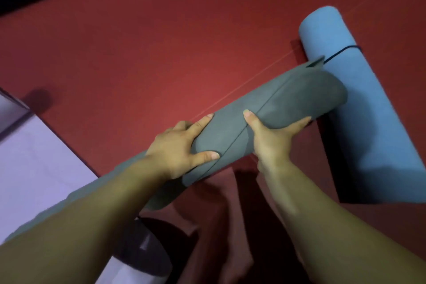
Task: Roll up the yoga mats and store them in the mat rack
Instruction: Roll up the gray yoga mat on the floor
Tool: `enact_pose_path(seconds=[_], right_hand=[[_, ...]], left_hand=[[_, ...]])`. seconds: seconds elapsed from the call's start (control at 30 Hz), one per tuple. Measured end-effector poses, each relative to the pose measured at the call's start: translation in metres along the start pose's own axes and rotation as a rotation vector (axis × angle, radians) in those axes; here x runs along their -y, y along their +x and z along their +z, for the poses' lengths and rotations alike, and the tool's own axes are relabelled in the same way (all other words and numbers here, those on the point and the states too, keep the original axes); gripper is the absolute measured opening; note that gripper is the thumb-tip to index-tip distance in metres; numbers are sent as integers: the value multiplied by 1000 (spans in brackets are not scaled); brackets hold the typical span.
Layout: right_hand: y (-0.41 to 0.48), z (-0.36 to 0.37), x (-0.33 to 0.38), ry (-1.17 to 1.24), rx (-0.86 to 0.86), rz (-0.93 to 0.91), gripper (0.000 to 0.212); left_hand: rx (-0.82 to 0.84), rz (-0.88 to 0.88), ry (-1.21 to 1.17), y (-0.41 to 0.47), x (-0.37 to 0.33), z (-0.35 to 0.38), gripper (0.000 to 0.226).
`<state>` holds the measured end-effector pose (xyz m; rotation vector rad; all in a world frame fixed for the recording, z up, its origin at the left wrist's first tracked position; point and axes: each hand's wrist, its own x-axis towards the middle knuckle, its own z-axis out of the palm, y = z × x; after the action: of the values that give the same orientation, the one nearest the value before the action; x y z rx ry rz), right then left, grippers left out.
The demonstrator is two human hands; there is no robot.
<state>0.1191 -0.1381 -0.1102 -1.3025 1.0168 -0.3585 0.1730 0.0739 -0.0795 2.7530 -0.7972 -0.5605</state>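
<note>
**Grey roll held in both hands, near end out of sight**

My left forearm hides the near end of the grey mat [288,104], and the blue mat [368,122] runs off the right edge. I cannot make out the dark round shape at the bottom. I count two rolled mats. My left hand [182,147] and right hand [269,136] both grip the grey one over the red floor [161,41], where the blue one lies with one black cord [341,51] round it

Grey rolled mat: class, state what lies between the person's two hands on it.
Head view: only a stretch of the grey mat lies between the left hand and the right hand, crossed by its outer edge.
</note>
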Motion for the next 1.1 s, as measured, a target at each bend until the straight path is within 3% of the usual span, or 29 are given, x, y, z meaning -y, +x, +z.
enact_pose_path(seconds=[0.17, 0.33, 0.43, 0.57, 0.73, 0.87, 1.0, 1.1], right_hand=[[-14, 0, 102, 12, 105, -285, 154], [-56, -15, 220, 52, 205, -491, 154], [-90, -41, 271, 12, 229, -593, 153], [-134, -76, 307, -10, 291, -673, 151], [-189, -123, 326, -25, 395, -781, 150], [-219, -152, 346, 7, 485, -909, 140], [-242, -174, 372, 32, 617, -1003, 140], [-248, -189, 385, 30, 714, -1049, 136]], left_hand=[[-98, 10, -140, -5, -37, -90, 114], [-258, 152, -305, -36, -75, -167, 117], [-407, 269, -478, -62, -106, -198, 95], [-627, 206, -646, -104, -160, -234, 48], [-860, 163, -714, -156, -207, -262, 33], [-934, 185, -779, -193, -224, -295, 54], [-890, 267, -775, -225, -236, -319, 87], [-867, 294, -798, -240, -243, -326, 99]])
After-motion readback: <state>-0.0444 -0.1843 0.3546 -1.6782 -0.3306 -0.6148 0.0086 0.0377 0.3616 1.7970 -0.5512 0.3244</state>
